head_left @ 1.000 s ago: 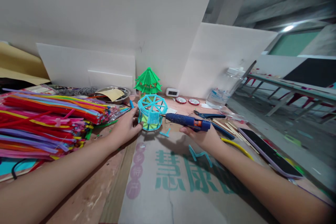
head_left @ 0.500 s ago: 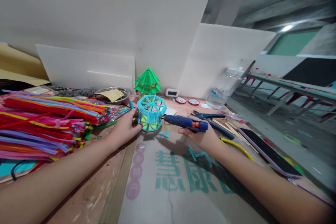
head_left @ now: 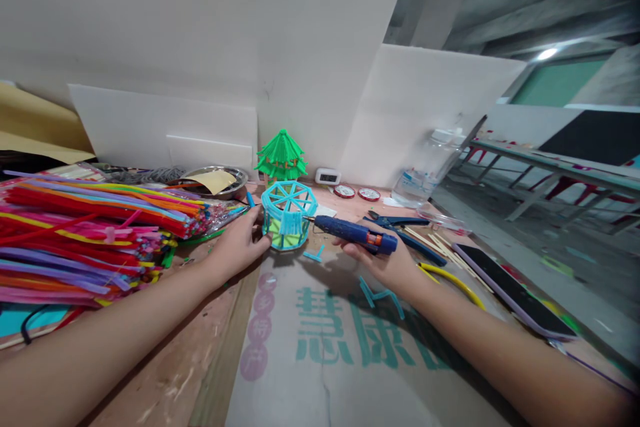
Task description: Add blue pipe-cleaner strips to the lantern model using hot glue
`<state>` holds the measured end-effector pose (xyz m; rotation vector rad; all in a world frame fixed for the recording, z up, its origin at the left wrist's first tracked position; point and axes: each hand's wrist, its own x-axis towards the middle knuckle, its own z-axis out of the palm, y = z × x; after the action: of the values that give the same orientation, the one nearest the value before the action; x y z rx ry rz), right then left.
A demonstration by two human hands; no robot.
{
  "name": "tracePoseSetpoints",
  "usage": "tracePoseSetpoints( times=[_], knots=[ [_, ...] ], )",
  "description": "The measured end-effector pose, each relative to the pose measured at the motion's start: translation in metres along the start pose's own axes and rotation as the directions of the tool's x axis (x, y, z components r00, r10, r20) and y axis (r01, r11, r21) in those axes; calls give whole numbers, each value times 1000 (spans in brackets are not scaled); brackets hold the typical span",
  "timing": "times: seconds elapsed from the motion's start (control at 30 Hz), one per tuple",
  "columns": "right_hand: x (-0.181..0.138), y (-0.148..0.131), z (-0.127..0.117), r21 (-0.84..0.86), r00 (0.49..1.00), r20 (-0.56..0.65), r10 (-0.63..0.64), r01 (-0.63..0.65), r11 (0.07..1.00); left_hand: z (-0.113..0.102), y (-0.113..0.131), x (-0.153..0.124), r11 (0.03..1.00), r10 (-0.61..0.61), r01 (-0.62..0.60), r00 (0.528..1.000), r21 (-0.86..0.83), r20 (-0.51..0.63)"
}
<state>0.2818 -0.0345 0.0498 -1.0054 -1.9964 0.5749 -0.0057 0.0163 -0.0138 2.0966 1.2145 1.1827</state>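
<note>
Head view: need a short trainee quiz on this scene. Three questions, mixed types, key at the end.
1. Short answer: which of the person's hands holds the blue glue gun?
2. True or false: the left hand is on the side of the light-blue frame.
3. Multiple choice: which of these lies to the right of the wooden sticks in the picture?
a) metal bowl
b) phone
c) white clock

Key:
1. The right hand.
2. True.
3. b
</note>
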Motion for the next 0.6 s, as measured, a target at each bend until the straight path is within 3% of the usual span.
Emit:
tracePoseSetpoints(
  times=[0.2,0.4,0.6],
  knots=[
    [-1,3,-1,-81,999,-19,-32,30,996,0,0,0,1000,20,-20,1000,5,13],
    [-3,5,2,59,1000,-1,-31,31,998,0,-2,0,999,0,0,1000,37,-6],
    [-3,5,2,-7,999,-47,-23,23,1000,0,-3,0,999,-11,12,1000,31,-19]
  ],
)
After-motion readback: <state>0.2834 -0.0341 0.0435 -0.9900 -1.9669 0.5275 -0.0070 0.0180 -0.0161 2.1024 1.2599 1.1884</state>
